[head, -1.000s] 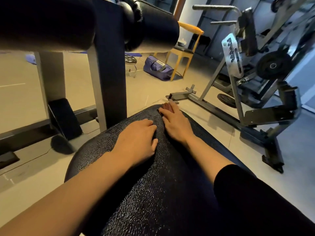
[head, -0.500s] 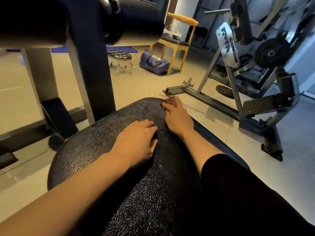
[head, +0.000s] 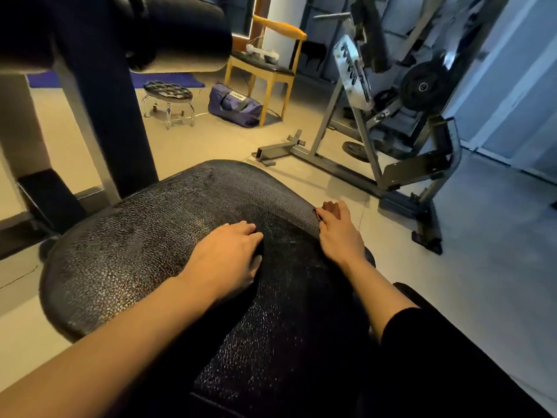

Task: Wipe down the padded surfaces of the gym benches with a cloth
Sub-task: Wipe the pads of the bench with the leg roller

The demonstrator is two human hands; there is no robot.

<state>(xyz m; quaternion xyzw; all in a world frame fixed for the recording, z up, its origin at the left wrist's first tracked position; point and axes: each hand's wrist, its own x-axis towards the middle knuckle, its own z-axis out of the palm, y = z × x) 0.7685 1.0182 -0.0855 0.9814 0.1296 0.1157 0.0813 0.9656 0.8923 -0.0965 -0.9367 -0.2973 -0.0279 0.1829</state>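
Resting on bench pad: left hand fingers.

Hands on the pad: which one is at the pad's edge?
The right hand: it sits at the right edge of the black bench pad, fingertips past the rim. The left hand rests flat on the pad's middle.

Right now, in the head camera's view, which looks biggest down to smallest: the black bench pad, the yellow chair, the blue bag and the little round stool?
1. Black bench pad, by far, though it is nearest the camera.
2. Yellow chair.
3. Blue bag and round stool look about alike; I would not rank them.
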